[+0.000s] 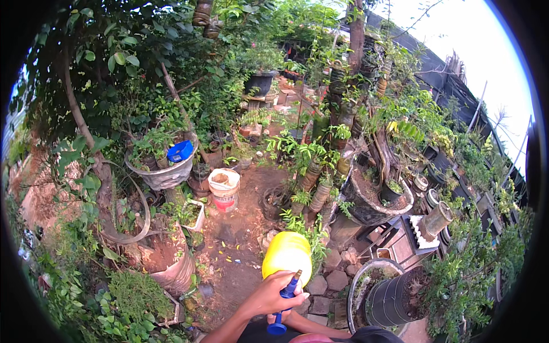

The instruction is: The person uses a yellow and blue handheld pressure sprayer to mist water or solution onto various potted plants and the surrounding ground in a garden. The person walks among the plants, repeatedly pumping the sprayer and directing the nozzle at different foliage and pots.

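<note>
A yellow plastic sprayer bottle (286,255) is held in front of my body, near the bottom middle. Its blue pump-sprayer head (288,291) has a brass-coloured nozzle pointing up and a round blue pump knob (276,329) at the lower end. My left hand (270,293) wraps around the blue head, the thumb stretched along its near side. Behind and below it is my right hand (286,316), mostly hidden by the sprayer and my left hand; a few of its fingers show beside the blue shaft, and its exact hold cannot be told.
A dirt path runs ahead, with a white bucket (224,188) on it. To the left, a large stone-like planter (165,173) carries a blue container (180,151). Large planters (358,206), stones (337,279) and a round tub (352,296) stand on the right.
</note>
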